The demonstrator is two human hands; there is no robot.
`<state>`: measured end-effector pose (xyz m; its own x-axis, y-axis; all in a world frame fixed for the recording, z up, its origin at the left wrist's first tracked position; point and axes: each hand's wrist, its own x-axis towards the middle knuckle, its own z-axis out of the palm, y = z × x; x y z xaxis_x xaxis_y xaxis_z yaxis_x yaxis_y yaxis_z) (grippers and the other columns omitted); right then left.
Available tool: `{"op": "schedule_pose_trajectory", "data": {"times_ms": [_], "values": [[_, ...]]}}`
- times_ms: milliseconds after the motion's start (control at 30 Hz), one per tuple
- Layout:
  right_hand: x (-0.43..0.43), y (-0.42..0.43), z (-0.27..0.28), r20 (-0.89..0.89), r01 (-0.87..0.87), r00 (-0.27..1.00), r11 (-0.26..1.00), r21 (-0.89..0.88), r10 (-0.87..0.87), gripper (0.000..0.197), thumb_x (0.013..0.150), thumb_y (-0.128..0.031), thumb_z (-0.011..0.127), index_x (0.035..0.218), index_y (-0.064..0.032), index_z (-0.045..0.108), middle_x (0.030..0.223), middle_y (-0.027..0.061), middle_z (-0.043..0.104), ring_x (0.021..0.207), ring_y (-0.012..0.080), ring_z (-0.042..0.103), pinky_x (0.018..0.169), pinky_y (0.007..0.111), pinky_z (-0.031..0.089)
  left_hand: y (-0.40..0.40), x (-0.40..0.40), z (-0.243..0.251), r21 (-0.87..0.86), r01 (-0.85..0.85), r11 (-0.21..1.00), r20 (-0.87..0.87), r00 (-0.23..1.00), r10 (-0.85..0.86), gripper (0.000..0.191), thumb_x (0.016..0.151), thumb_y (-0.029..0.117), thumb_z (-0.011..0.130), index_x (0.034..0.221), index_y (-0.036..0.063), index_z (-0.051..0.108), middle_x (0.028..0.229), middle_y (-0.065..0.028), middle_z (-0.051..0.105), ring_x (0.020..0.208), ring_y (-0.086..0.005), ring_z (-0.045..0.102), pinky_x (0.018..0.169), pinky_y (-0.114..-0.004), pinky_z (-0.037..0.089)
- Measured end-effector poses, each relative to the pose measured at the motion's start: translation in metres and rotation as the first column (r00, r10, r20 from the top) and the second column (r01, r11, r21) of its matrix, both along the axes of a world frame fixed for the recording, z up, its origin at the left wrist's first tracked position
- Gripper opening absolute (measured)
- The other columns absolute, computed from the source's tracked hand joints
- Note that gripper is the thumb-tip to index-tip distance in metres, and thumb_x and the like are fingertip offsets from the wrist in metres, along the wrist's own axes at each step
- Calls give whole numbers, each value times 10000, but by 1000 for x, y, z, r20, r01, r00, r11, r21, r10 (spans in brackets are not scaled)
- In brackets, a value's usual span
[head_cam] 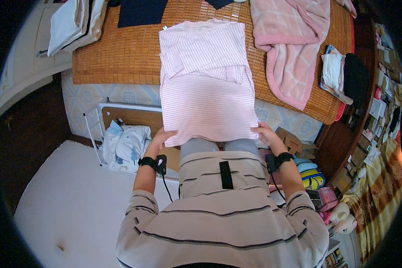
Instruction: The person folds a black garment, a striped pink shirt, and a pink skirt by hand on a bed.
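Observation:
A pink-and-white striped long-sleeved shirt (207,104) lies with its upper part on a bamboo mat (120,63). Both sleeves are folded across its body, one over the other, and the neckline points away from me. Its lower part reaches past the mat's near edge towards my lap. My left hand (163,136) pinches the left hem corner, thumb on top. At the right hem corner, my right hand (265,132) grips the fabric in the same way. Between the hands the hem sags slightly.
On the mat's right lies a pink fleece blanket (289,57), with folded clothes (333,72) beyond it. Dark navy cloth (142,13) and folded white fabric (68,26) are at the far left. Below the mat stand a white-framed rack (98,134) holding patterned fabric (125,147) and cardboard boxes (291,140).

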<state>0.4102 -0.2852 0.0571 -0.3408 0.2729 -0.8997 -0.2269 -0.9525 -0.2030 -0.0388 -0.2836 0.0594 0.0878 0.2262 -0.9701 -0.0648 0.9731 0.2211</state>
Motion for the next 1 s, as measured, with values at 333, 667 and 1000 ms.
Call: {"op": "schedule_pose_trajectory", "data": {"times_ms": [333, 667, 1000], "values": [[-17, 137, 62, -16, 415, 896, 824, 386, -444, 224, 807, -119, 535, 1001, -10, 504, 925, 60, 559, 786, 137, 544, 675, 220, 450, 144, -23, 56, 499, -128, 857, -201, 945, 258, 751, 653, -60, 622, 1284, 68, 236, 1118, -132, 460, 900, -207, 522, 710, -310, 472], [-29, 294, 27, -156, 781, 587, 505, 368, -794, 126, 812, -61, 529, 889, 37, 510, 822, 95, 553, 717, 163, 558, 623, 214, 506, 295, -47, 21, 484, -550, 680, 186, 825, 534, 578, 778, -18, 536, 1276, 43, 249, 1019, -161, 521, 867, -201, 568, 718, -273, 500], [-74, 333, -45, 329, 185, 771, 686, 704, -546, 451, 723, -122, 647, 1115, 5, 463, 1072, 135, 512, 1015, 254, 483, 871, 348, 408, 350, -10, -25, 790, 178, 587, -265, 962, 64, 877, 684, 100, 676, 1331, 62, 85, 1346, -228, 165, 1256, -393, 119, 1016, -461, 185]]}}
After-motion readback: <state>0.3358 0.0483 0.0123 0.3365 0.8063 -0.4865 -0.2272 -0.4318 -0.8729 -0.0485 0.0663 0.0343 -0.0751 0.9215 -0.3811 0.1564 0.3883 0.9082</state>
